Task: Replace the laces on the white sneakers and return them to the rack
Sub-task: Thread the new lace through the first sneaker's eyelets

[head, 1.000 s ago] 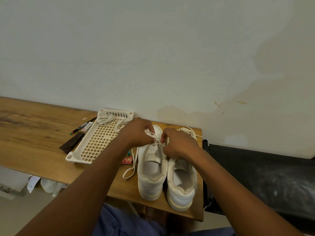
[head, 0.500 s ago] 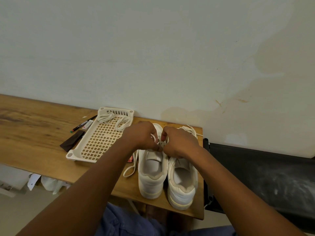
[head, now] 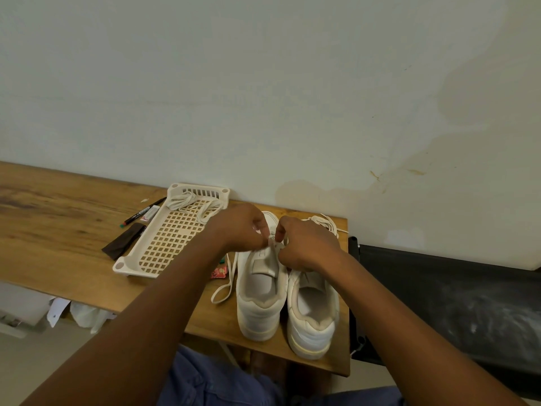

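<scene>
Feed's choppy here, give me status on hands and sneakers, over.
Left hand and right hand both pinching lace over left sneaker. Right sneaker beside it. Nothing blocking.

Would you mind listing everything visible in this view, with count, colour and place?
sneakers: 2, white, side by side at the table's right end, heels toward the person
lace: 1, white, hanging from the left sneaker onto the table
loose laces: a bundle, white, at the far end of the tray
more laces: a bundle, white, behind the right sneaker
tray: 1, cream, perforated, left of the sneakers
marker: 1, black, left of the tray
dark strip: 1, dark brown, beside the tray
small packet: 1, red, between tray and sneakers
table: 1, wooden, against the wall
left hand: 1, pinching the lace over the left sneaker
right hand: 1, pinching the same lace
</scene>
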`<state>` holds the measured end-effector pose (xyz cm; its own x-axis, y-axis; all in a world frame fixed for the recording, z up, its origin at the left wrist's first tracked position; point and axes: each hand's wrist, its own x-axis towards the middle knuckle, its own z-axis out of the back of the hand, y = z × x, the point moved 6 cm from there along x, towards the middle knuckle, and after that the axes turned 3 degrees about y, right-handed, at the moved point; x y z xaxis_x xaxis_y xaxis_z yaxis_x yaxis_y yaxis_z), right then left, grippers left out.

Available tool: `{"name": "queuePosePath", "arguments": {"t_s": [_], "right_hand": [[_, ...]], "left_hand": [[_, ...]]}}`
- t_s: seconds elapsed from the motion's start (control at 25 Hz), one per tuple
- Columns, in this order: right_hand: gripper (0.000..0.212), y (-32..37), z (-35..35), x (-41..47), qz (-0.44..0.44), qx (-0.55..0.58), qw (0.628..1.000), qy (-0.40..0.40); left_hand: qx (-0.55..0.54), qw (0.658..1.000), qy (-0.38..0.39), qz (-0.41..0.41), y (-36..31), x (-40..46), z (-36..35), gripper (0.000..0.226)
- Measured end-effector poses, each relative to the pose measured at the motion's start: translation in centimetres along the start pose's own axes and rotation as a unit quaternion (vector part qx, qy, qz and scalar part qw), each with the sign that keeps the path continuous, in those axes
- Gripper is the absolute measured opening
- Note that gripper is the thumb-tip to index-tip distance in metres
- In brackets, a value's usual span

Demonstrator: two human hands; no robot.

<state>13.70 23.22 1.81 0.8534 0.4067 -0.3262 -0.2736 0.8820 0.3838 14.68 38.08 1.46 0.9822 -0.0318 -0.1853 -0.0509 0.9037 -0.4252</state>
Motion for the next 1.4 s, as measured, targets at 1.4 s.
{"name": "queuePosePath", "arguments": {"t_s": [1.4], "right_hand": [[0.036, 0.1, -0.1, 0.0, 0.019, -0.007, 0.999, -0.029]], "left_hand": [[0.061, 0.998, 0.031, -0.002, -0.5, 0.0, -0.8, 0.010]]}}
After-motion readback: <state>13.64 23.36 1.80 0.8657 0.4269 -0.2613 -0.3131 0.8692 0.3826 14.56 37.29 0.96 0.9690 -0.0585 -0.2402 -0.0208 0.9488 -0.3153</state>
